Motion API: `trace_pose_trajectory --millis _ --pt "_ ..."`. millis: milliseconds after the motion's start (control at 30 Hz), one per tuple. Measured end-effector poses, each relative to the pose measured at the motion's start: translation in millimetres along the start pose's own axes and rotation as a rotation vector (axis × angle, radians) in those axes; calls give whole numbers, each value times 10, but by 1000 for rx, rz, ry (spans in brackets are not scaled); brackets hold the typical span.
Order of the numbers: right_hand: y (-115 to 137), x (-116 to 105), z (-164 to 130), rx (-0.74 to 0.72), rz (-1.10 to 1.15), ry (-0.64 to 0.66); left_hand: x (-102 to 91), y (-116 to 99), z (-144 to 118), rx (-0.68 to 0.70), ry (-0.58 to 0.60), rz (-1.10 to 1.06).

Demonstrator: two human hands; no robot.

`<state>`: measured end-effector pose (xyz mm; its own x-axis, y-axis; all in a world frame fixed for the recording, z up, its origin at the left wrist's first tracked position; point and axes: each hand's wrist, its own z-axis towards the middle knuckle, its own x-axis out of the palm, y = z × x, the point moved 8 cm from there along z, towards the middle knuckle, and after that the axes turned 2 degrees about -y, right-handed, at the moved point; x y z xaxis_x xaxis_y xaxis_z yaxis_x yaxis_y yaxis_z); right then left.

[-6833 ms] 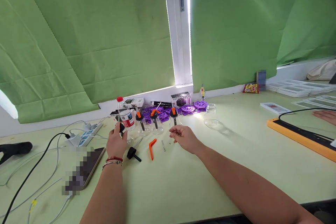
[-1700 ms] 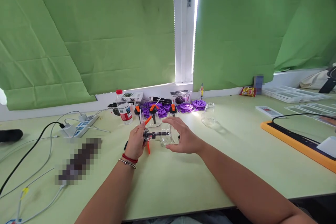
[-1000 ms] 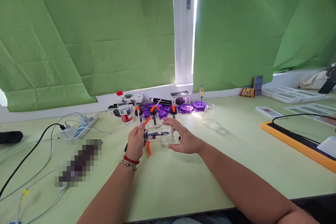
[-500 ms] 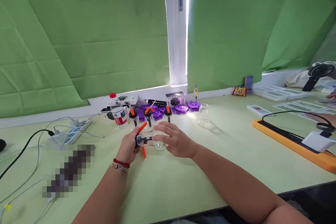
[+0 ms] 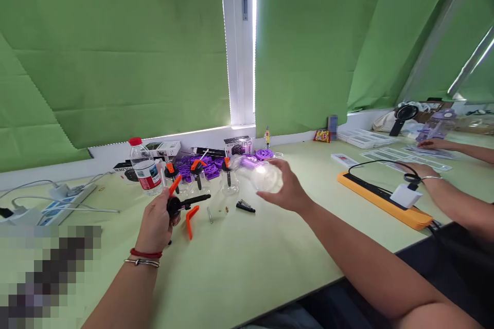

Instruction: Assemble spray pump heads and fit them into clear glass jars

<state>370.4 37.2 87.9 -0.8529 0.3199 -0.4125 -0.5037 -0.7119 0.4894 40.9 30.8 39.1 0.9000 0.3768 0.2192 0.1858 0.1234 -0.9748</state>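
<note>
- Left hand (image 5: 155,222) held pump head (image 5: 181,201) left of loose lever (image 5: 190,220) on table (image 5: 247,262).
- Right hand (image 5: 287,191) held glass jar (image 5: 266,177) right of spring (image 5: 245,206).
- Water bottle (image 5: 144,167) stood behind left hand.
- Power strip (image 5: 65,198) lay far left.

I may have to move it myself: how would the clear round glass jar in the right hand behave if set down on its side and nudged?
The clear round glass jar looks bulbous, so it would probably roll. Being see-through glass, it is likely fragile and smooth in the right hand. It appears empty, so probably light.
</note>
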Motion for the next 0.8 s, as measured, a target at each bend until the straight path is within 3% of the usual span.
trace_pose_trajectory --millis 100,167,233,367,533,633,733,800 --pt "-743 -285 -370 472 51 -202 93 48 -1 17 90 66" --pt "-1176 -322 -655 767 131 -246 134 94 8 33 134 128" --pt "-1453 -300 -845 945 175 -229 157 139 14 43 158 207" --pt "-1624 -291 -891 954 35 -133 188 164 -18 41 170 329" --pt "-1662 -284 -818 931 -402 81 250 114 -98 34 203 408" --pt "-1645 -266 -752 896 -505 169 258 117 -115 31 215 439" --pt "-1404 -358 -639 776 -602 44 268 132 -122 34 224 466" --pt "-975 -355 -505 513 -622 -81 286 146 -133 23 217 473"
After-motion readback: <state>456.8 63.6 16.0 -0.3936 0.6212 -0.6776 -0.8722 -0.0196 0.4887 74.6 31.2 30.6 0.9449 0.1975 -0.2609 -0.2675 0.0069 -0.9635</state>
